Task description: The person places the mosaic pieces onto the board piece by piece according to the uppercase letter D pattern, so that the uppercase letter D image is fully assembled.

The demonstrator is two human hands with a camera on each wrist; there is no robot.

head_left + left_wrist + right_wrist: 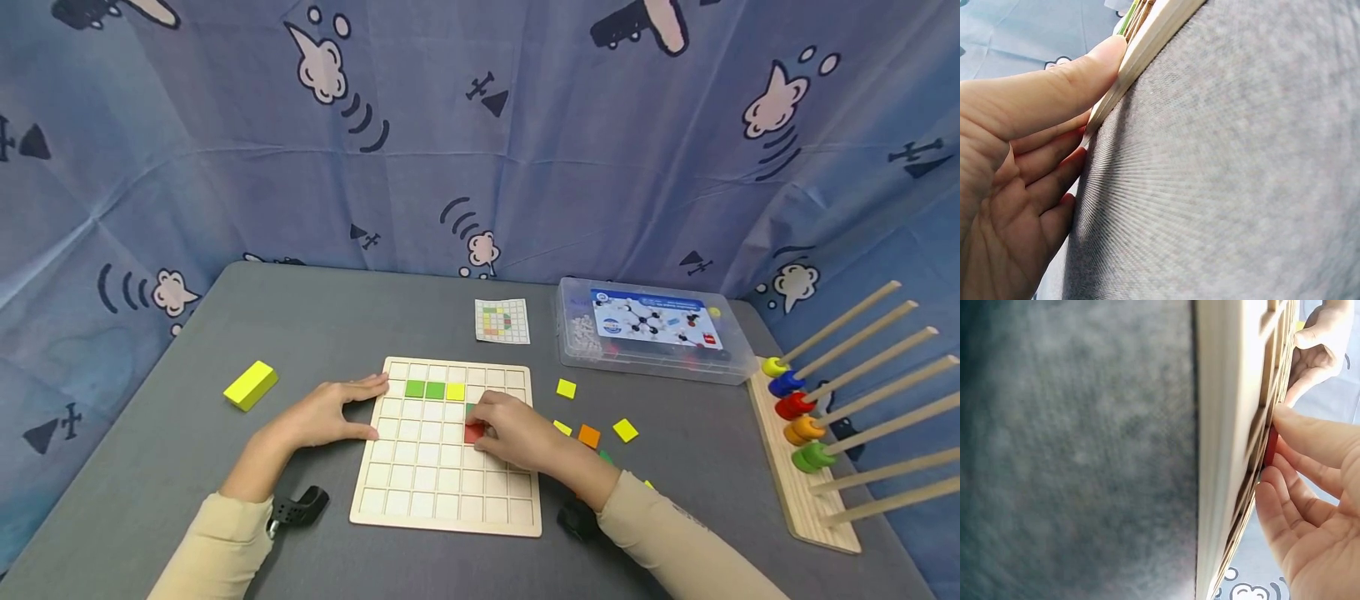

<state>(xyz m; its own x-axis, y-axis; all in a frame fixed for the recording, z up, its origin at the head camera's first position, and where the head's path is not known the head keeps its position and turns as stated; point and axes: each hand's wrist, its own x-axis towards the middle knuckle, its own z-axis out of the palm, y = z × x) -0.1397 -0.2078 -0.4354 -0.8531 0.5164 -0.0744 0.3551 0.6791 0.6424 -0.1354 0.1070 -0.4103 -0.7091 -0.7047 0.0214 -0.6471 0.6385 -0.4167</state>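
A light wooden grid board [423,479] lies on the grey table. Two green tiles [424,389] and a yellow tile [455,392] sit side by side in an upper row; part of another green tile [470,408] shows beside the right hand's fingers. My right hand [517,429] pinches a red tile [472,433] at a cell right of the board's middle, just below that green one. In the right wrist view the red tile [1270,447] stands between thumb and fingers. My left hand [322,414] rests its extended thumb and fingertips against the board's left edge.
Loose yellow tiles [626,430] and an orange tile [588,436] lie right of the board, some partly under the right forearm. Behind are a patterned grid card [502,333] and a clear plastic box [652,367]. A peg rack [802,492] stands right, a yellow block [251,385] left.
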